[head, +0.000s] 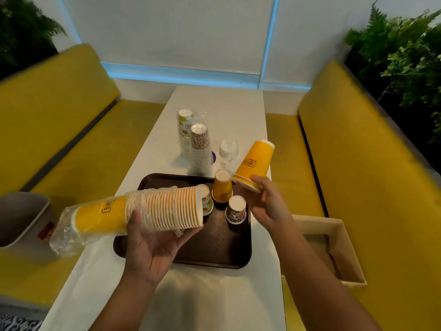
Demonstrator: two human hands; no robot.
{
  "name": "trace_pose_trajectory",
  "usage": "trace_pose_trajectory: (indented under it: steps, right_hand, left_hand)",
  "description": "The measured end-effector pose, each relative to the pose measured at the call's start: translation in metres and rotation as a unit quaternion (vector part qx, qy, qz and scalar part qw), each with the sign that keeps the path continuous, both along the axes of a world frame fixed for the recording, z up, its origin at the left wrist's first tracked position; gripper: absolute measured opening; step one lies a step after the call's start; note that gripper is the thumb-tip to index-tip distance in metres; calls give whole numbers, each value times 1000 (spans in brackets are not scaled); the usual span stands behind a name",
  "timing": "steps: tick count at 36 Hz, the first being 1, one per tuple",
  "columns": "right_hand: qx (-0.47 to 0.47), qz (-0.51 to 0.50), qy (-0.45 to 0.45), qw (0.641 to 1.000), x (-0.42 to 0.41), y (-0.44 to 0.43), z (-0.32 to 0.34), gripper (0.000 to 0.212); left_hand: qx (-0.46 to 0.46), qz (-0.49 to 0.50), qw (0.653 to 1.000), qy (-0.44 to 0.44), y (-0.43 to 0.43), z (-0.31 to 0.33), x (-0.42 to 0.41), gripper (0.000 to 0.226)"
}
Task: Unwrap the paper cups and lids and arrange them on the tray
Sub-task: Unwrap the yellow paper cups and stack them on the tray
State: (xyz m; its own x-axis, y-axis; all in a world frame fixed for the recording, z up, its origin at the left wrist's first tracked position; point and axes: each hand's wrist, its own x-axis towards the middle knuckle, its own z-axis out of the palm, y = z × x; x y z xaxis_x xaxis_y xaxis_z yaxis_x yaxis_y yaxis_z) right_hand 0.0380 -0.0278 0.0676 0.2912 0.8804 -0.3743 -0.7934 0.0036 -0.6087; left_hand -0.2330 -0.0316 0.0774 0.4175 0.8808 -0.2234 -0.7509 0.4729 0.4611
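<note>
Head view, left hand (152,244) grips sideways cup stack (143,211), rims rightward, right hand (269,204) grips base-up cups (256,161)

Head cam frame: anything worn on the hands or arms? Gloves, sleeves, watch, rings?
Nothing worn that shows. The left hand and right hand are bare, with no gloves and no rings visible. The left forearm and right forearm are bare down to the bottom edge of the frame, with no sleeve cuff, watch or band in view. No markers or cables on either.
</note>
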Motion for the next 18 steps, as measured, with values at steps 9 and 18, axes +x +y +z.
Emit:
trace_pose_trajectory:
  steps: [9,18]
  right_hand:
    - [-48,26,-424,904,8,81,-22,85]
    - [-52,135,-549,823,11,110,-57,89]
  left_hand:
    - [-4,14,999,42,27,6,-5,114]
    - [-12,31,999,24,44,-2,-7,79]
